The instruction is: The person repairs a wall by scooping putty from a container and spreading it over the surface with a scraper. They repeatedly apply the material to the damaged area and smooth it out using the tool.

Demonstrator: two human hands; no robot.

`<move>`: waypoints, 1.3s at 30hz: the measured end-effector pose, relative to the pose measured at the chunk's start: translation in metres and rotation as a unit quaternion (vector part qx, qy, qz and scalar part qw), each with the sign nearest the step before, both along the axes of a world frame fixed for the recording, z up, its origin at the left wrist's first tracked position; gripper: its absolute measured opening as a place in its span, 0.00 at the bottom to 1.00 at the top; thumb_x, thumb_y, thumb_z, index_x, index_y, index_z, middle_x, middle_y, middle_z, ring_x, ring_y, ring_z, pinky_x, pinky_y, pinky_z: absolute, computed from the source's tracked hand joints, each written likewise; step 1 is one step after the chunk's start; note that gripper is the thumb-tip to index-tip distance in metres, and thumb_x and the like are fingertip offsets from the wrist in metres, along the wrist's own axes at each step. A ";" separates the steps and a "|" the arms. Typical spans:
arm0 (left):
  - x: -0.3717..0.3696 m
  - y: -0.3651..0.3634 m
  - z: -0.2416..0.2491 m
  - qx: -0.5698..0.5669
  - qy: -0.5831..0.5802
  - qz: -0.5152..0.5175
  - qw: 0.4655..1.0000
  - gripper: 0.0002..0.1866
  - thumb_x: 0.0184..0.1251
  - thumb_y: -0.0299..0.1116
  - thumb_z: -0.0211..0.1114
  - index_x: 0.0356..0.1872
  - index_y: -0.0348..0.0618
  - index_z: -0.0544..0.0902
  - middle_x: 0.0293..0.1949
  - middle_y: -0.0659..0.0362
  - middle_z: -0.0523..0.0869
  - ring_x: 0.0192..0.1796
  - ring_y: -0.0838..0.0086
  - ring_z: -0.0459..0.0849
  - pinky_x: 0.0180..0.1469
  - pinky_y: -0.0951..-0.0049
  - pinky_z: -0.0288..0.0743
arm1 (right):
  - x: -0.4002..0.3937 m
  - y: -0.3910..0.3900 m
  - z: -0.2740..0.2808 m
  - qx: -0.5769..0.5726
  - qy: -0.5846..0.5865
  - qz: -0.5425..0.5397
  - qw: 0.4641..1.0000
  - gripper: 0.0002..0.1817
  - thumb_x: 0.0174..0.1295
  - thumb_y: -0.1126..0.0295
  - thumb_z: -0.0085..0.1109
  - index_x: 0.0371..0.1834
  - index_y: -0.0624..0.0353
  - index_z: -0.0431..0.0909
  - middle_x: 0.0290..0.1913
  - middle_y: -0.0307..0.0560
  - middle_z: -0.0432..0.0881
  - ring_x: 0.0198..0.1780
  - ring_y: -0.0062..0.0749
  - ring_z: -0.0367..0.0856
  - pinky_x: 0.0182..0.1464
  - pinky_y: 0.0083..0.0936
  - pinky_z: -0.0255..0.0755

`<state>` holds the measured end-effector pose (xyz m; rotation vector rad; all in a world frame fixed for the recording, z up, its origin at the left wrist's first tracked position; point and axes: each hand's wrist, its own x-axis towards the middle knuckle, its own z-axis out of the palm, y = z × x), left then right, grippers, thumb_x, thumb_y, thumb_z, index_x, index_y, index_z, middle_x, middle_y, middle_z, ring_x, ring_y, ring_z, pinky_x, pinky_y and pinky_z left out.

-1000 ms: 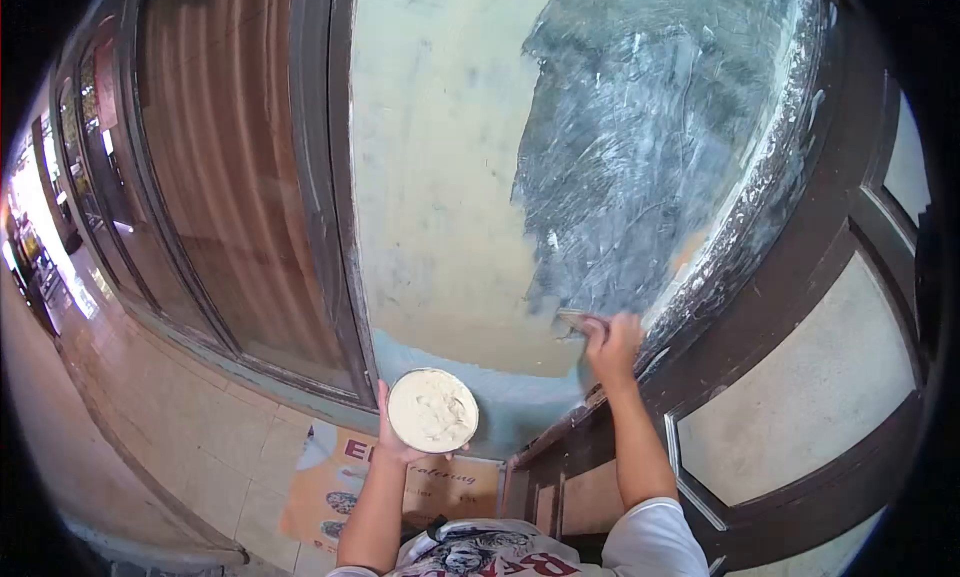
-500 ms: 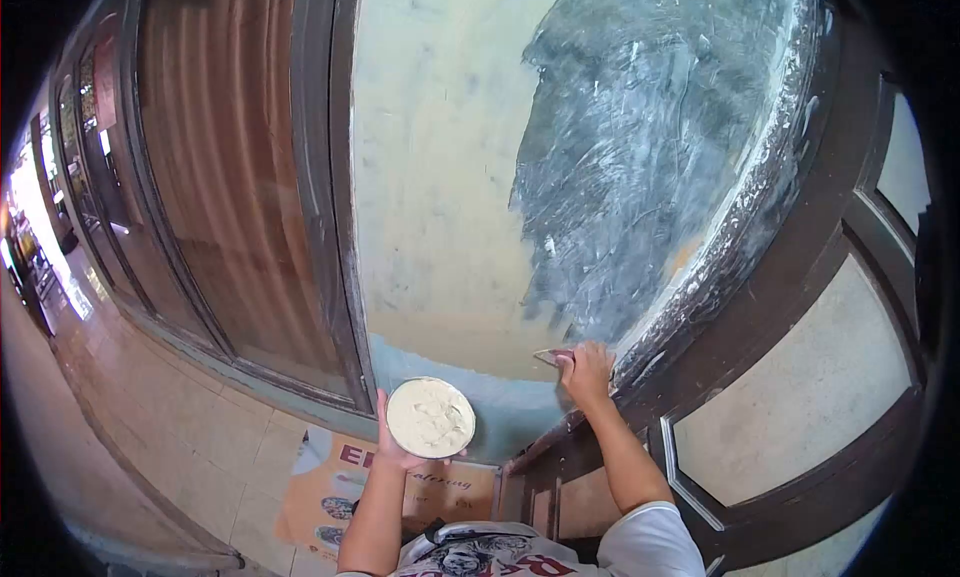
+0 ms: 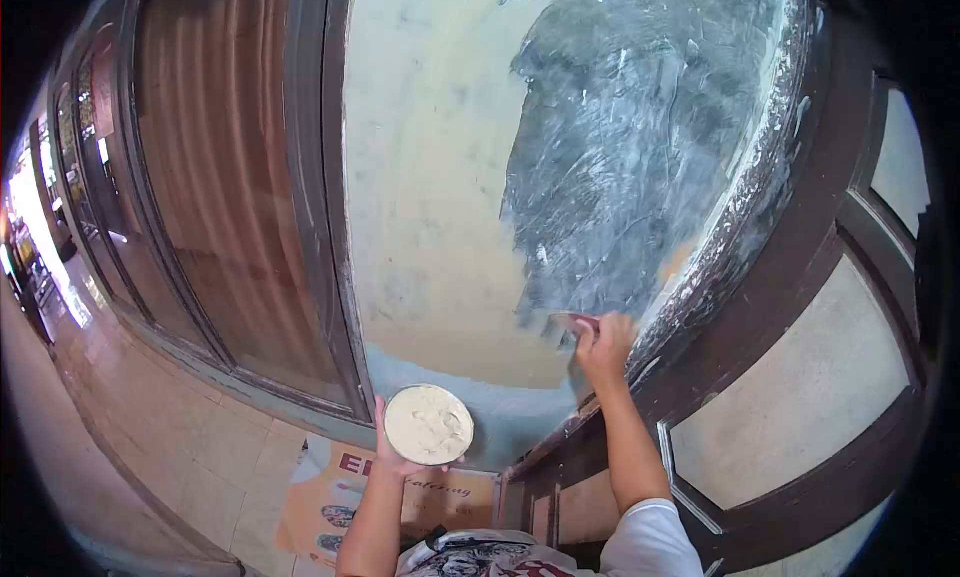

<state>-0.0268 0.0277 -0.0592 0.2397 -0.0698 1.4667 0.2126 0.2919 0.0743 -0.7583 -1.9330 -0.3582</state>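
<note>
My left hand [image 3: 388,447] holds up a round container of cream-coloured paste [image 3: 429,424] from below, fingers round its rim and underside. In my right hand [image 3: 604,349] is a putty knife [image 3: 573,318], its blade against the wall near the lower end of a grey-blue smeared patch [image 3: 610,167]. Left of that patch the wall panel [image 3: 430,197] is pale yellowish. A light blue band [image 3: 520,407] runs along the panel's bottom.
A dark-framed window with a brown curtain [image 3: 215,177] stands at the left. To the right is a brown panelled door [image 3: 735,377]. An orange printed banner [image 3: 345,492] lies on the tiled floor [image 3: 200,447].
My right hand has moved up and slightly right along the wall with the putty knife. The container in my left hand is nearly where it was. The view has shifted slightly.
</note>
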 end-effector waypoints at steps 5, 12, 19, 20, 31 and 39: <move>0.000 -0.003 -0.006 0.009 0.004 -0.006 1.000 0.58 0.54 0.88 0.43 0.77 0.54 0.64 0.71 0.37 0.72 0.54 0.19 0.79 0.36 0.32 0.83 | 0.011 -0.006 -0.054 -0.045 -0.013 0.007 0.999 0.13 0.62 0.62 0.65 0.31 0.58 0.73 0.35 0.54 0.75 0.44 0.58 0.73 0.45 0.52 0.63; -0.001 -0.004 -0.008 0.035 0.017 -0.019 0.999 0.58 0.55 0.88 0.43 0.77 0.55 0.66 0.71 0.38 0.72 0.57 0.22 0.78 0.38 0.31 0.83 | 0.007 0.003 0.005 -0.002 0.056 -0.038 0.998 0.14 0.64 0.61 0.65 0.32 0.58 0.74 0.35 0.54 0.75 0.43 0.59 0.73 0.43 0.54 0.62; -0.001 -0.012 -0.010 -0.011 0.002 -0.006 1.000 0.58 0.54 0.89 0.42 0.76 0.54 0.66 0.70 0.38 0.73 0.54 0.19 0.79 0.34 0.31 0.83 | 0.008 0.009 -0.063 -0.037 -0.103 -0.026 0.994 0.14 0.63 0.58 0.66 0.33 0.57 0.76 0.35 0.55 0.75 0.42 0.60 0.72 0.44 0.54 0.62; -0.002 -0.013 -0.010 -0.016 0.016 -0.002 1.000 0.58 0.54 0.89 0.41 0.76 0.54 0.66 0.70 0.38 0.74 0.54 0.20 0.79 0.34 0.31 0.83 | 0.010 0.014 -0.044 -0.046 -0.045 -0.014 0.998 0.14 0.64 0.59 0.65 0.34 0.57 0.76 0.35 0.55 0.75 0.43 0.58 0.72 0.45 0.53 0.62; 0.001 -0.014 0.003 -0.035 0.015 0.027 0.999 0.62 0.52 0.91 0.38 0.77 0.50 0.64 0.66 0.34 0.76 0.49 0.21 0.82 0.32 0.37 0.85 | 0.016 0.021 -0.034 -0.006 -0.043 0.006 0.999 0.13 0.60 0.63 0.70 0.31 0.58 0.76 0.34 0.56 0.75 0.40 0.59 0.73 0.42 0.50 0.65; 0.003 -0.009 0.000 -0.029 0.028 0.016 0.999 0.62 0.50 0.92 0.38 0.76 0.51 0.66 0.64 0.35 0.78 0.48 0.22 0.82 0.29 0.39 0.84 | 0.032 0.010 -0.063 -0.030 -0.149 0.017 0.988 0.17 0.60 0.61 0.70 0.31 0.61 0.72 0.35 0.55 0.74 0.40 0.58 0.72 0.43 0.51 0.63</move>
